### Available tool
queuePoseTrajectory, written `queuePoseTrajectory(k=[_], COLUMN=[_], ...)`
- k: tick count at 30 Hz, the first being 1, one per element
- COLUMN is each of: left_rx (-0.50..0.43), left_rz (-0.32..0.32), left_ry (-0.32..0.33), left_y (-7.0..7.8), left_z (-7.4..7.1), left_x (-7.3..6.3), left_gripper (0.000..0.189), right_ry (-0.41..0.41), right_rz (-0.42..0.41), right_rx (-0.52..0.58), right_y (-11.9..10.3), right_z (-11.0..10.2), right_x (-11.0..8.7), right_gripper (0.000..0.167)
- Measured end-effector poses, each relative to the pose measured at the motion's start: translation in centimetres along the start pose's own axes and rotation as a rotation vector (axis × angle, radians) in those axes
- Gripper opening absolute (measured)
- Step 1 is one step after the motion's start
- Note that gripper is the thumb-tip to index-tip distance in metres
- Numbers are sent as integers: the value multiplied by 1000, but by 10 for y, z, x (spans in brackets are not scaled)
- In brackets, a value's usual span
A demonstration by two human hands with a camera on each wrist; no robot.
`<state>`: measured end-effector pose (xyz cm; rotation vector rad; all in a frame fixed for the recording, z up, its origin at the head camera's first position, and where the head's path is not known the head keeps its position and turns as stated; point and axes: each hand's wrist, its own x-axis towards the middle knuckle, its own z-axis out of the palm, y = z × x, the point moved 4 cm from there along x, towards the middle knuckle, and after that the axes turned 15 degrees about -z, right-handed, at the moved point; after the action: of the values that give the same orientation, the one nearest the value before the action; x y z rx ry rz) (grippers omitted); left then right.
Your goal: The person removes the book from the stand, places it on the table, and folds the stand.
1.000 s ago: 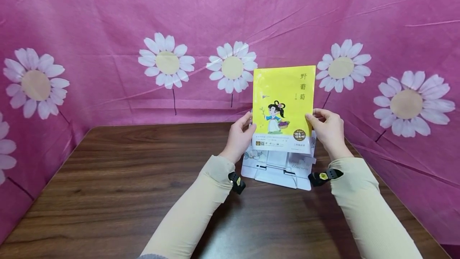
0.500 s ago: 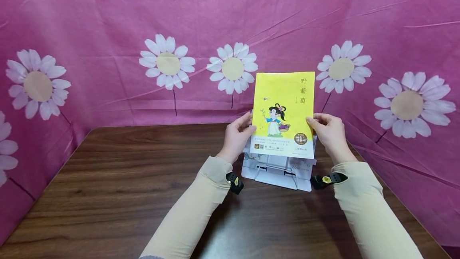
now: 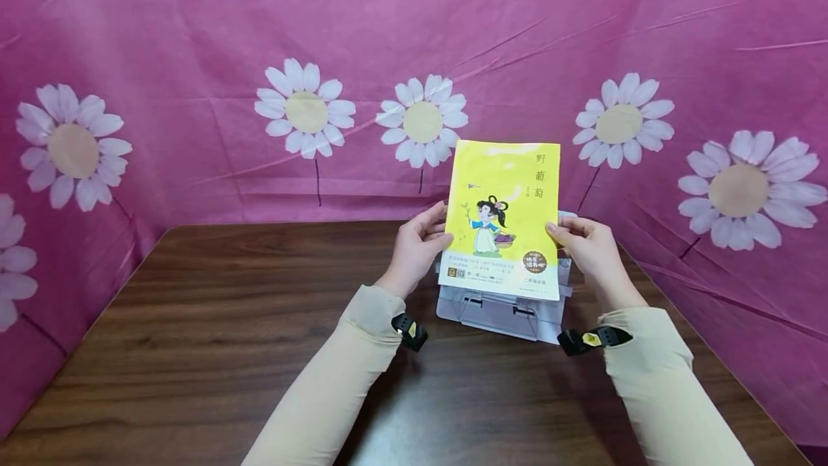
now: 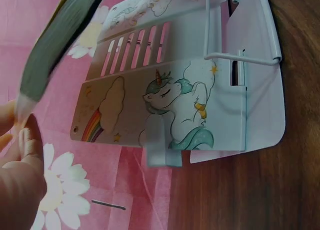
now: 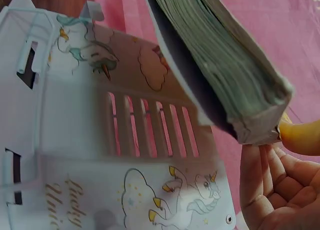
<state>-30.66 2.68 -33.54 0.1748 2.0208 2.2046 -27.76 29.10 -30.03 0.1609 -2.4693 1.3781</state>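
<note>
A yellow book with a cartoon figure on its cover is held up in front of a white book stand. My left hand pinches its left edge and my right hand its right edge, both thumbs on the front. In the left wrist view, a gap shows between the book and the unicorn-printed back panel. From the right wrist, the page block of the book hangs over the slotted panel. A wire holder sits at the stand's base.
The stand is on a dark wooden table, right of centre. Behind the table hangs a pink cloth printed with large white daisies. Each wrist wears a black strap over a pale sleeve.
The book has come down, with its top edge lower and its bottom edge nearer the stand's base. Both hands have moved with it, keeping their hold, and it has shifted slightly left.
</note>
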Motion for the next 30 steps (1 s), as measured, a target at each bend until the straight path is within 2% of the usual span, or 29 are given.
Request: queuePoseTrajectory(k=[5,9,15,19,26,30], left_rx=[60,63,81,62,42,73], left_rz=[-39,-35,-56,-45,-37,-44], left_ry=[-48,-84,-63,-50,-40,-49], left_y=[1,4,1,-3,-4,-2], left_z=[-5,-10,-21,-29,-40,-45], left_x=[-6,-11,-25,-32,-43,-49], left_gripper=[57,58,52,49,50,53], right_ry=[4,-4,-21,-28,64,100], right_rz=[-11,-19,-11,-1,21,43], right_rx=[16,71,156,207,308,362], right_y=[-3,-5,-6,-9,-12,-13], right_z=[1,3,12,18,32,40], right_x=[-7,-12,-21,-27,-36,-40], right_gripper=[54,58,61,63,58,55])
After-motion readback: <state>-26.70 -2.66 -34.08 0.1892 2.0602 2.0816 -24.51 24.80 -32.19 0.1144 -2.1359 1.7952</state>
